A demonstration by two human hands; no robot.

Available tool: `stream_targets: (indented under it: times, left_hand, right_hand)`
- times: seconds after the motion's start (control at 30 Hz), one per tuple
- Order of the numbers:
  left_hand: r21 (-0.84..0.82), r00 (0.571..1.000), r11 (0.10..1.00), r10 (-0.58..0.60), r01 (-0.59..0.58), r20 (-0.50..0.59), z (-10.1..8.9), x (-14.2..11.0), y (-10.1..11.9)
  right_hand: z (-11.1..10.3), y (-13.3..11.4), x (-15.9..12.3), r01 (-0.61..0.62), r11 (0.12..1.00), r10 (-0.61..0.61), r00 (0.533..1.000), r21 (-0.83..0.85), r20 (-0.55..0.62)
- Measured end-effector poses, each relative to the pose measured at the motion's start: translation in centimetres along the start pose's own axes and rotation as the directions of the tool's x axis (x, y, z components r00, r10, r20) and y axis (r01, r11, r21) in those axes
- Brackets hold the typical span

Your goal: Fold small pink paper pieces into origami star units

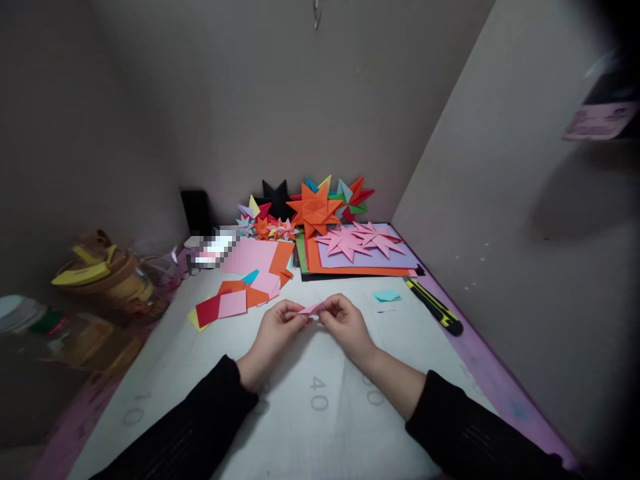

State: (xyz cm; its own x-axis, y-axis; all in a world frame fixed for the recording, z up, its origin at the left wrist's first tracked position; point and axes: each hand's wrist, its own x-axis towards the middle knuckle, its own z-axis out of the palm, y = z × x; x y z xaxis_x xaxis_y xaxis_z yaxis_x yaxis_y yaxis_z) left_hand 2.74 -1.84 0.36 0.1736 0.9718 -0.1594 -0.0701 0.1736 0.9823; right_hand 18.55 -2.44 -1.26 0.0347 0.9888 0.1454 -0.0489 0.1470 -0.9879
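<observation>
A small pink piece of folded paper (312, 309) is held between both hands above the middle of the white mat (345, 413). My left hand (280, 327) pinches its left end between thumb and fingers. At the other end, my right hand (347, 327) grips it in the same way. The fingers hide most of the paper's ends. To the right of my right hand lies a folded light-blue piece of paper (387, 295). Loose paper squares, among them a red one (210, 311) and a pink one (233, 304), lie beyond my left hand.
A black-and-yellow utility knife (434, 307) lies along the mat's right edge. Folded paper stars (315, 208) stand against the back wall, with pink stars (345, 243) on stacked paper sheets. On the left are a phone (197, 212), a bottle (55, 333) and a brown container (115, 280).
</observation>
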Motion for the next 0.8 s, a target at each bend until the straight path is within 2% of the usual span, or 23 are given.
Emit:
stream_targets:
  times: [0.13,0.43,0.53,0.67,0.8]
  left_hand:
    - [0.106,1.0,0.994,0.02,-0.02,0.001,0.11,-0.2,0.11]
    - [0.082,0.999,0.996,0.039,-0.036,-0.034,-0.09,-0.12,0.65]
    - [0.11,0.998,0.993,0.053,-0.049,-0.032,-0.11,-0.21,0.76]
    - [0.118,0.999,0.992,0.039,-0.039,0.004,0.03,-0.36,0.76]
    - [0.124,0.999,0.992,0.014,-0.018,0.031,0.08,-0.33,0.56]
  right_hand:
    - [0.09,0.18,0.02,0.015,1.0,-0.014,0.999,0.015,-0.034]
    - [-0.21,-0.48,0.02,0.146,0.989,-0.145,0.988,-0.01,0.059]
    - [-0.36,-0.24,0.08,0.088,0.995,-0.091,0.993,0.037,0.07]
    - [-0.3,-0.06,0.03,-0.074,0.991,0.07,0.997,0.108,0.038]
    - [-0.19,-0.03,-0.05,-0.094,0.983,0.09,0.995,0.155,0.032]
